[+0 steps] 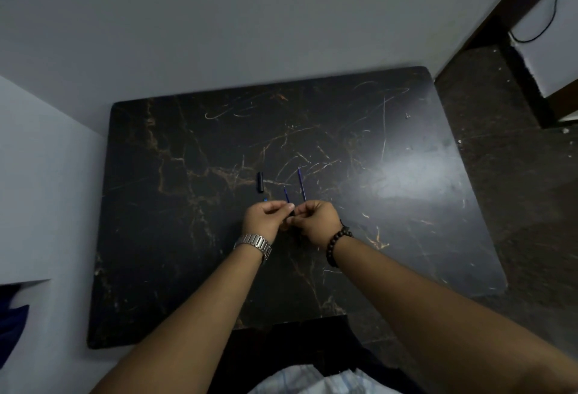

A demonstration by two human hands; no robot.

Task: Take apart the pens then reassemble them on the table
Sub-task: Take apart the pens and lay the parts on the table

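Starting at the left of the dark marble table (162, 237), the first loose part is a short black pen piece (260, 181), a cap or barrel section by the look of it, lying with its long axis running near to far. Just nearer than it, a tiny blue piece (265, 200) peeks out beside your knuckles; you cannot tell from here what it is.

Your left hand (266, 218), the one with the metal watch (255, 245), is curled with thumb and fingertips pinched together. It seems to hold something small and dark, but the grip hides most of it. A thin blue refill (286, 194) rises from between your 2 hands, pointing away from you toward the far edge. You cannot tell which hand actually has it.

Your right hand (316, 220), with the beaded bracelet (336, 245), is closed in the same pinch, fingertips almost touching those of the left. A second, longer blue refill (301, 184) stands just beyond it, also pointing far; whether it lies on the table or is held is unclear.

Both refills run parallel, near to far, directly ahead of your fingertips. The black piece lies to the left and farther away, so your left hand is the nearer one to reach it, likely the next thing to mate with a refill.
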